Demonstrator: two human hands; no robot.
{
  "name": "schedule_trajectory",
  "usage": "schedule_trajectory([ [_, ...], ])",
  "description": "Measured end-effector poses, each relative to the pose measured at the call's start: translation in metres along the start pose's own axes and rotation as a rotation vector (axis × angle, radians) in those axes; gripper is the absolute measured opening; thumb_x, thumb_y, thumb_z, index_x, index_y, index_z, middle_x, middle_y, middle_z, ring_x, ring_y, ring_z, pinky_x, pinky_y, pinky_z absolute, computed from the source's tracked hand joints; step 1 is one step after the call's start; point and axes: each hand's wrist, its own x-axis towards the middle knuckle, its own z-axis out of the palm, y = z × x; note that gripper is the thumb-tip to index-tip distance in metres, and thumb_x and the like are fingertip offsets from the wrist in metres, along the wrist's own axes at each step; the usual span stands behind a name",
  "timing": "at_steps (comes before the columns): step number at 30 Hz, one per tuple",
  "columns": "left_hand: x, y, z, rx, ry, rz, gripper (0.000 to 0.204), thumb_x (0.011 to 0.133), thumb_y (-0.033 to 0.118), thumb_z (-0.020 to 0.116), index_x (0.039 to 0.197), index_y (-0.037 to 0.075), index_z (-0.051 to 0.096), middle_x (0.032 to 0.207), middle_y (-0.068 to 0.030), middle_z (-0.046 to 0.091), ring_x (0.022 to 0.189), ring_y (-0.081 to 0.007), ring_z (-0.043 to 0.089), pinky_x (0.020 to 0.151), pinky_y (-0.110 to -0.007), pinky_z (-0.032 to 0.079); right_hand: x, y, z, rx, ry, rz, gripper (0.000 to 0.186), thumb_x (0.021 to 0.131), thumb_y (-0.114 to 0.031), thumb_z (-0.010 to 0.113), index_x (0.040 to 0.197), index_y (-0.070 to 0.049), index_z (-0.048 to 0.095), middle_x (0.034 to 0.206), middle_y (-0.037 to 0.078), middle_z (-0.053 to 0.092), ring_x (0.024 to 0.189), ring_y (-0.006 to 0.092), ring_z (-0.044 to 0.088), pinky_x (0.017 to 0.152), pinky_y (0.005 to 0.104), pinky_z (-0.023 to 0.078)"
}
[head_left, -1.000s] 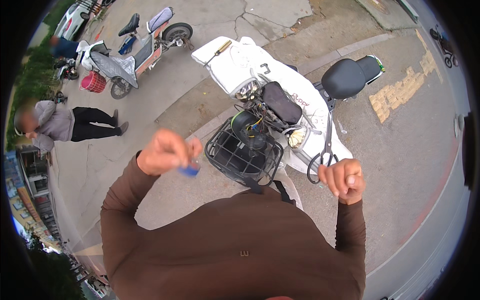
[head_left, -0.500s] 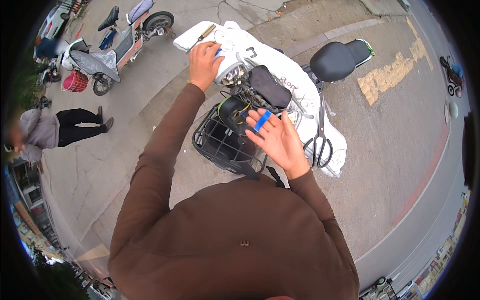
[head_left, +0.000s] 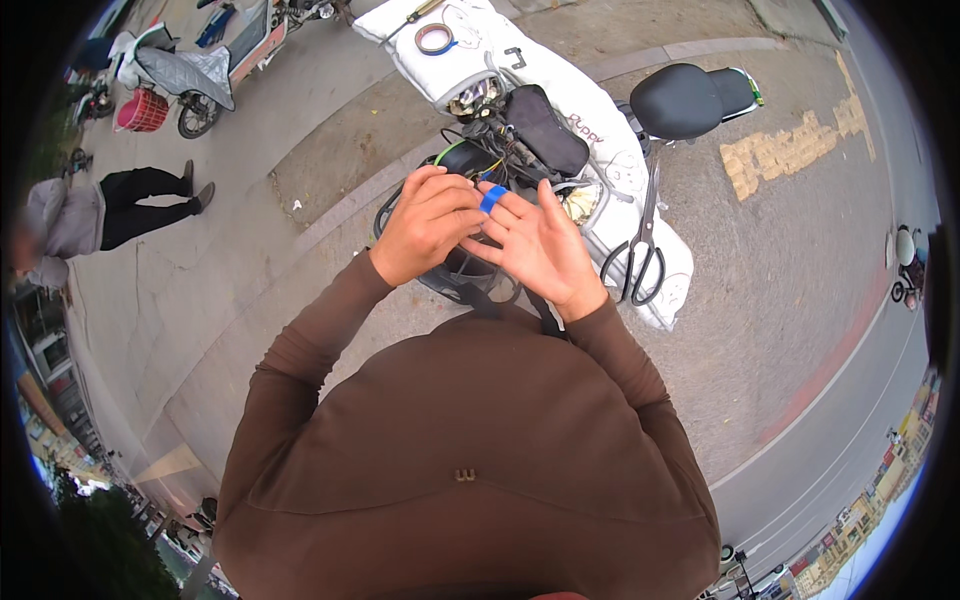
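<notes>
My right hand [head_left: 540, 245] is palm up with its fingers stretched out. Across two of its fingers lies a short strip of blue tape [head_left: 492, 199]. My left hand [head_left: 428, 225] has come in from the left with bent fingers, its fingertips meeting the right fingers at the strip's edge. Its thumb is hidden, so any pinch on the tape does not show. Beyond both hands is the front of a scooter, with exposed wires [head_left: 480, 150] and a dark pouch-like piece [head_left: 545, 130]. A tape roll [head_left: 434, 39] with a blue end rests on the white padded cover [head_left: 540, 60].
Large black-handled scissors [head_left: 644, 235] lie on the cover's right part, and a screwdriver [head_left: 424, 10] at its far left. My hands partly cover a black wire basket [head_left: 440, 280]. The black scooter seat [head_left: 680, 100] is beyond. A person [head_left: 80, 225] stands at left near a parked scooter [head_left: 190, 70].
My left hand has left the tape roll on the white cover and come back to my right hand. The right hand has shifted slightly, still carrying the blue strip. The view has tilted.
</notes>
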Motion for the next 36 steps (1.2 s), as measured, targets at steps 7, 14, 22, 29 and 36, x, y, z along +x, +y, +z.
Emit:
schedule_trajectory([
  [7, -0.02, 0.01, -0.003, -0.037, -0.065, -0.15, 0.011, 0.075, 0.007, 0.071, 0.082, 0.007, 0.062, 0.088, -0.004, 0.062, 0.097, -0.0224, 0.057, 0.096, -0.041, 0.036, -0.005, 0.019, -0.016, -0.178, 0.039, 0.039, 0.058, 0.101, -0.046, 0.036, 0.136, 0.001, 0.037, 0.138, 0.012, 0.045, 0.129, 0.0227, 0.043, 0.107, 0.0457, 0.035],
  [14, -0.035, 0.027, -0.014, -0.372, 0.074, -0.56, 0.005, 0.078, 0.007, 0.068, 0.079, 0.005, 0.063, 0.084, -0.0058, 0.061, 0.088, -0.0239, 0.055, 0.087, -0.037, 0.039, -0.031, 0.037, -0.053, -1.716, 0.326, -0.209, 0.03, 0.094, -0.019, 0.056, 0.112, 0.004, 0.06, 0.112, 0.02, 0.064, 0.109, 0.0335, 0.06, 0.093, 0.0379, 0.046],
  [22, -0.04, 0.027, 0.017, -0.776, -0.119, -0.772, 0.006, 0.082, 0.006, 0.069, 0.084, 0.001, 0.067, 0.084, -0.0034, 0.062, 0.083, -0.0135, 0.057, 0.079, -0.028, 0.045, -0.017, 0.033, -0.042, -1.519, 0.156, -0.4, 0.024, 0.088, -0.015, 0.066, 0.105, 0.001, 0.064, 0.103, 0.012, 0.065, 0.097, 0.0234, 0.062, 0.087, 0.0317, 0.047],
  [29, -0.047, 0.0, 0.04, -1.249, -0.112, -1.116, 0.007, 0.087, 0.01, 0.067, 0.088, 0.003, 0.064, 0.085, 0.0014, 0.062, 0.082, -0.0065, 0.056, 0.078, -0.024, 0.045, -0.009, 0.03, -0.044, -1.269, 0.283, -0.265, 0.013, 0.089, -0.01, 0.065, 0.094, 0.002, 0.064, 0.085, 0.002, 0.065, 0.082, 0.0084, 0.058, 0.074, 0.0257, 0.047],
  [36, -0.043, -0.048, 0.049, -1.372, -0.256, -0.98, 0.023, 0.088, 0.019, 0.067, 0.103, 0.001, 0.066, 0.094, -0.004, 0.066, 0.087, -0.0105, 0.06, 0.081, -0.026, 0.047, 0.009, 0.019, -0.065, -1.16, 0.296, -0.267, 0.012, 0.093, -0.009, 0.058, 0.095, 0.002, 0.055, 0.082, 0.004, 0.064, 0.08, 0.0082, 0.06, 0.07, 0.0248, 0.048],
])
